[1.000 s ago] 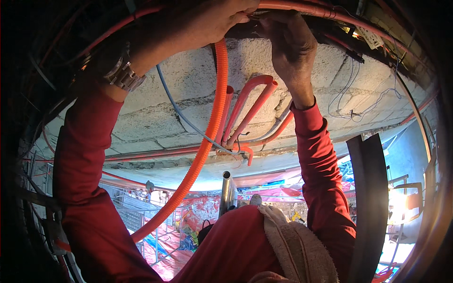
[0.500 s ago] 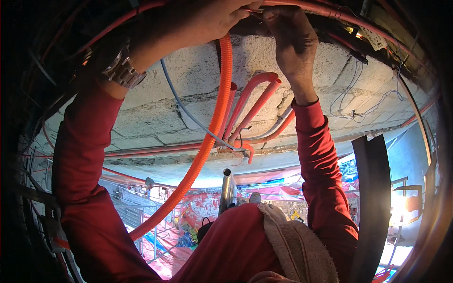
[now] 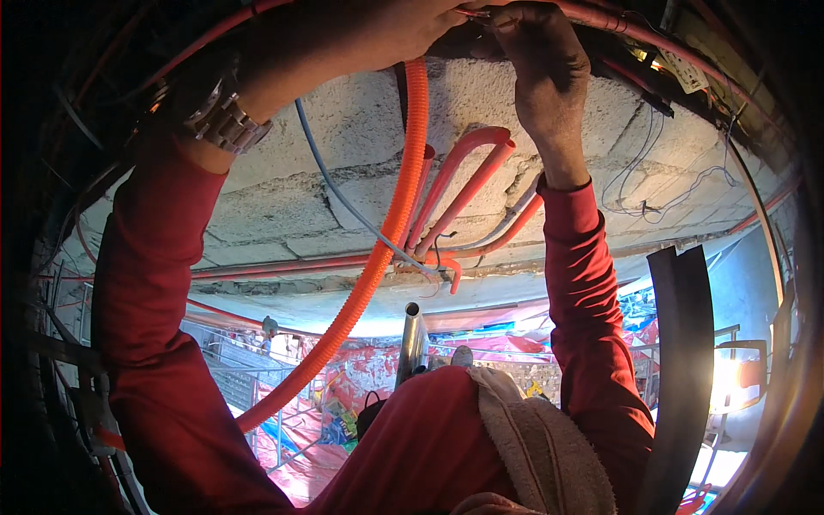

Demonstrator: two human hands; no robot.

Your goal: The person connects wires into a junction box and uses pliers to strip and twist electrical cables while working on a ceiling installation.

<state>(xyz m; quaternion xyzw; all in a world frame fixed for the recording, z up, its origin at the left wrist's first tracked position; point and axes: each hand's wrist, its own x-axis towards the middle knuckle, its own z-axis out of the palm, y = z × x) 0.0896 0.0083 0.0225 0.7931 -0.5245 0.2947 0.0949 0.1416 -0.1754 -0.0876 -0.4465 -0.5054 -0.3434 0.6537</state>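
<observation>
Both my arms reach up to the top edge of the picture, where my hands meet. My left hand [image 3: 399, 33], below a metal wristwatch, is closed, its fingertips partly cut off by the edge. My right hand [image 3: 548, 64] has its fingers bent in a pinch close beside it. Between the fingertips shows a thin reddish wire [image 3: 472, 12]; its ends are hidden. An orange corrugated conduit [image 3: 400, 202] hangs from just beneath my left hand and curves down to the lower left, past my left sleeve.
Behind rises a rough block wall [image 3: 283, 202] with bent red pipes [image 3: 463, 176] and a grey-blue cable [image 3: 330, 180]. A metal tube [image 3: 412, 339] stands below. A dark metal channel [image 3: 681, 369] and a bright lamp [image 3: 734, 376] are at right. Red piping [image 3: 618, 26] crosses overhead; loose thin wires [image 3: 648, 206] dangle.
My right hand has shifted slightly right and up, drawing a little away from my left hand. The wire between them shows a bit more. The view has moved slightly.
</observation>
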